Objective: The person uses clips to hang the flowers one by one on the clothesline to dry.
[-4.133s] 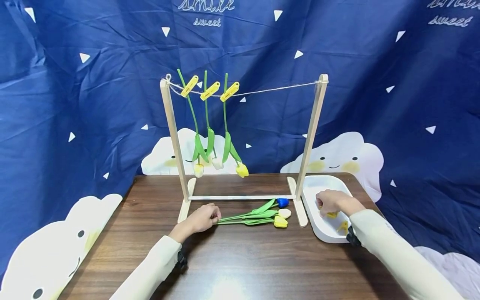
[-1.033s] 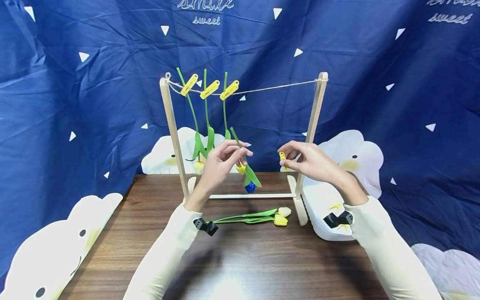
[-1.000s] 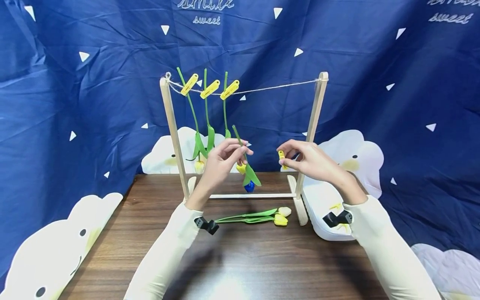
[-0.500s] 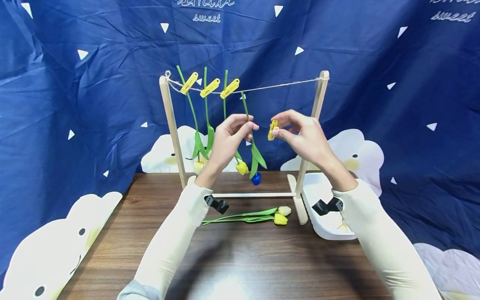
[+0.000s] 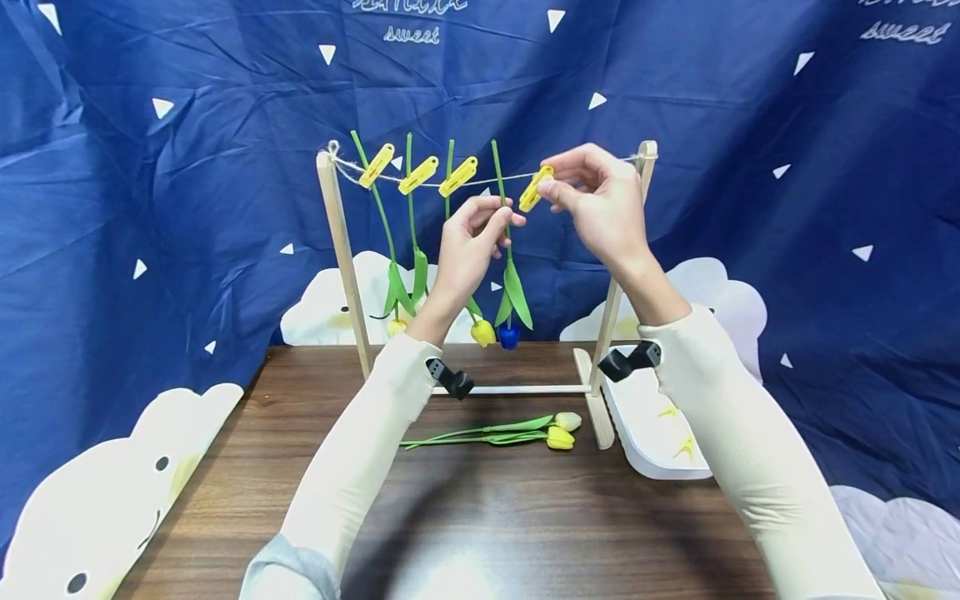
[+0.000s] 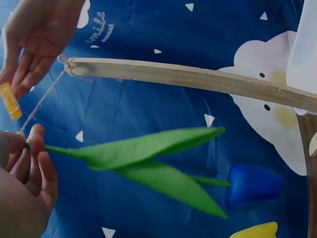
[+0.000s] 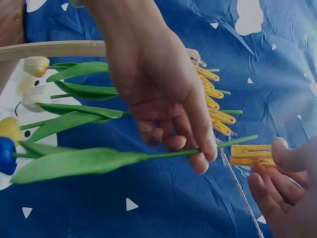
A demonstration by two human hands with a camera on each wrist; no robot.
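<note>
My left hand (image 5: 472, 242) pinches the green stem of a blue tulip (image 5: 509, 337), which hangs head down with its stem end above the string (image 5: 517, 177). In my right hand (image 5: 603, 200) a yellow clothespin (image 5: 536, 189) is pinched, just right of that stem and close to the string. The right wrist view shows the clothespin (image 7: 250, 154) near the stem tip, apart from it. Left of my hands, three tulips hang upside down from the string by yellow clothespins (image 5: 418, 176); my left hand partly hides them. A yellow tulip (image 5: 482, 333) hangs beside the blue one.
The string is tied between two wooden posts (image 5: 345, 267) of a stand on the brown table (image 5: 480, 517). A white and a yellow tulip (image 5: 560, 437) lie before the stand's crossbar. At the right, a white tray (image 5: 645, 450) holds yellow clothespins (image 5: 686, 447).
My left hand took the blue tulip from the table and my right a clothespin from the tray. Both hands have risen to the string, drawing closer together.
</note>
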